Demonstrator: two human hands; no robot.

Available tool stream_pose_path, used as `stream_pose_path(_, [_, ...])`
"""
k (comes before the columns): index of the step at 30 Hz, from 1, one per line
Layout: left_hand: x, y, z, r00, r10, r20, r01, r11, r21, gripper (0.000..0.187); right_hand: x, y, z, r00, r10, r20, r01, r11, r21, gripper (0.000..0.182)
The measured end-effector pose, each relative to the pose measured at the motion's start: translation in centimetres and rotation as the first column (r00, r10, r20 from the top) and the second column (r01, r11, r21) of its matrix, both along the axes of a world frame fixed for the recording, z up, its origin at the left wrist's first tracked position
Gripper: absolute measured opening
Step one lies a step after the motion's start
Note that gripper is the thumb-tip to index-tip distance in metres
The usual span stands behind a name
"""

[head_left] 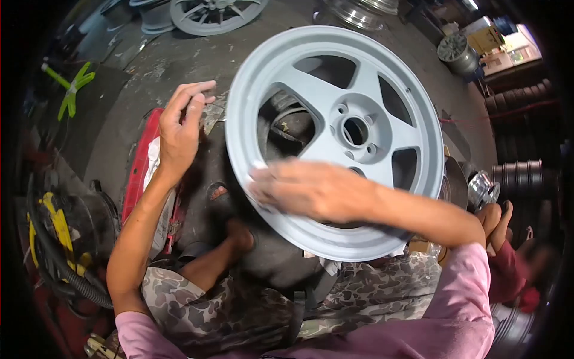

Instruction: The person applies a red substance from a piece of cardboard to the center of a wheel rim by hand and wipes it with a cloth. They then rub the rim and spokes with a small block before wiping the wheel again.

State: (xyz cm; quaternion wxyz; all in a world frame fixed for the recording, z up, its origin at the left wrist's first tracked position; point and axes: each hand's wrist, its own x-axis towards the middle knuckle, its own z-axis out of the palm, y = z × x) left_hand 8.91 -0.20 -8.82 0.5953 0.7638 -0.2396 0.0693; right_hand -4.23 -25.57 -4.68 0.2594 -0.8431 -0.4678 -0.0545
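Note:
A large pale grey five-spoke wheel rim lies face up in front of me, slightly tilted. My right hand reaches across its lower left part, blurred by motion, with its fingertips at the outer lip. A small whitish thing shows at those fingertips, too blurred to name. Left of the rim, my left hand is raised in the air, fingers bent and apart from the thumb. It holds nothing and does not touch the rim.
Beside my leg stands a red plastic object. Yellow and black hoses lie at the left. More rims rest at the back. Another person sits at the right, near stacked dark rims.

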Motion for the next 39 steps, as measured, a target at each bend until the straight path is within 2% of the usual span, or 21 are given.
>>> stream_pose_path(1, [0.4,-0.6,-0.1,1.0,-0.018,0.004,0.018,1.0,0.0,0.032,2.7,0.4,-0.1,0.99,0.061,0.125,-0.059,0.998,-0.022,0.035])
stream_pose_path(3, [1.2,-1.3,-0.3,0.922,-0.094,-0.375,0.008,0.975,-0.224,0.04,9.3,0.4,-0.5,0.96,0.052,0.276,-0.028,0.996,-0.088,0.042])
stream_pose_path(6, [2.5,-1.5,-0.2,0.873,-0.168,-0.458,0.065,0.971,-0.232,0.046,18.5,-4.9,-1.4,0.93,-0.271,0.248,0.292,0.955,-0.052,0.044])
stream_pose_path(7, [2.6,-1.9,-0.1,0.898,-0.175,-0.403,0.066,0.961,-0.27,0.041,20.0,-8.6,-0.8,0.847,-0.323,0.422,0.426,0.887,-0.177,0.04])
stream_pose_path(8, [2.4,-2.3,0.4,0.896,-0.181,-0.405,0.072,0.961,-0.268,0.041,20.0,-12.0,0.1,0.728,-0.514,0.454,0.68,0.628,-0.379,0.038])
stream_pose_path(9, [2.1,-2.7,1.0,0.884,-0.142,-0.445,0.04,0.972,-0.232,0.042,18.9,-17.5,-0.1,0.644,-0.63,0.433,0.76,0.588,-0.275,0.032])
stream_pose_path(10, [2.0,-2.9,1.5,0.871,-0.102,-0.481,0.006,0.98,-0.197,0.043,15.8,-21.8,0.5,0.647,-0.646,0.404,0.752,0.629,-0.199,0.028])
stream_pose_path(12, [2.0,-2.5,1.9,0.869,-0.116,-0.48,0.014,0.977,-0.212,0.044,6.3,-27.1,1.3,0.556,-0.611,0.564,0.822,0.506,-0.262,0.026])
stream_pose_path(14, [2.1,-1.6,1.2,0.86,-0.121,-0.496,0.011,0.976,-0.218,0.045,-4.7,-27.4,1.3,0.495,-0.662,0.563,0.867,0.415,-0.275,0.022])
stream_pose_path(16, [2.6,-0.8,-0.2,0.89,-0.153,-0.429,0.085,0.981,-0.173,0.048,-14.4,-22.2,1.6,0.476,-0.742,0.472,0.878,0.434,-0.202,0.026])
stream_pose_path(17, [2.3,-0.7,-0.3,0.878,-0.162,-0.449,0.092,0.98,-0.175,0.05,-17.5,-17.8,2.9,0.432,-0.826,0.362,0.9,0.368,-0.235,0.027])
stream_pose_path(18, [1.8,-0.5,-0.6,0.876,-0.15,-0.458,0.079,0.982,-0.17,0.05,-20.2,-14.8,3.7,0.458,-0.837,0.298,0.878,0.375,-0.297,0.027])
stream_pose_path(20, [0.9,-0.6,-1.1,0.85,-0.188,-0.491,0.12,0.979,-0.166,0.053,-23.6,-9.0,4.9,0.489,-0.856,0.168,0.844,0.416,-0.338,0.031])
stream_pose_path(22, [0.1,-0.6,-1.1,0.836,-0.173,-0.52,0.118,0.984,-0.137,0.058,-24.4,-5.3,5.8,0.498,-0.864,-0.08,0.804,0.494,-0.331,0.037])
stream_pose_path(26, [-0.3,-0.8,-1.6,0.836,-0.171,-0.521,0.125,0.985,-0.122,0.057,-19.4,-1.1,5.3,0.72,-0.61,-0.331,0.565,0.792,-0.229,0.04])
stream_pose_path(30, [-0.2,-0.7,-2.3,0.863,-0.184,-0.471,0.155,0.983,-0.099,0.054,-8.3,3.1,2.4,0.909,-0.362,-0.205,0.352,0.932,-0.088,0.037])
stream_pose_path(31, [-0.2,-0.5,-1.6,0.808,-0.248,-0.535,0.169,0.967,-0.192,0.054,-4.9,4.2,1.4,0.925,-0.372,-0.077,0.371,0.928,-0.026,0.034])
stream_pose_path(33, [0.8,0.0,-2.6,0.749,-0.363,-0.555,0.19,0.92,-0.344,0.057,2.1,5.3,-0.1,0.885,-0.453,0.104,0.448,0.891,0.071,0.029])
stream_pose_path(35, [0.8,0.5,-2.0,0.759,-0.323,-0.565,0.15,0.931,-0.332,0.058,10.3,3.8,-1.4,0.817,-0.517,0.256,0.505,0.855,0.114,0.026])
stream_pose_path(37, [1.1,0.7,-1.7,0.787,-0.276,-0.552,0.103,0.941,-0.323,0.059,16.6,0.6,-2.9,0.603,-0.654,0.456,0.69,0.715,0.113,0.021])
stream_pose_path(39, [1.2,0.5,-1.7,0.792,-0.27,-0.547,0.103,0.943,-0.316,0.059,19.5,-1.5,-2.5,0.476,-0.718,0.508,0.807,0.586,0.073,0.02])
